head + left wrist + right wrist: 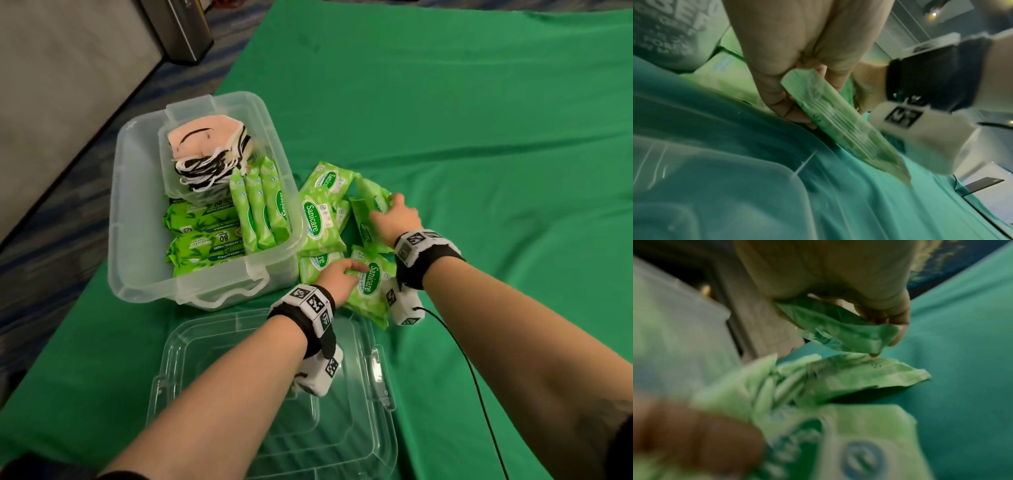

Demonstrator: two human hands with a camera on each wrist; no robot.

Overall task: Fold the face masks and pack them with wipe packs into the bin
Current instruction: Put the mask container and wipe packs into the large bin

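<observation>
A clear plastic bin (137, 219) on the green cloth holds a stack of folded face masks (209, 150), dark green wipe packs (198, 240) and light green wipe packs standing on edge (263, 212). Several light green Sanicare packs (322, 219) lie loose to the right of the bin. My left hand (339, 274) grips the near loose pack (371, 284), (828, 116) by its edge, thumb under and fingers over. My right hand (394, 214) pinches a farther pack (375, 198), (838, 327) and holds it a little above another one (859, 374).
The bin's clear lid (274, 394) lies on the cloth right in front of me, under my left forearm. A black cable (479, 394) runs from my right wrist. The table's left edge drops to carpet; open green cloth (479, 120) stretches right and beyond.
</observation>
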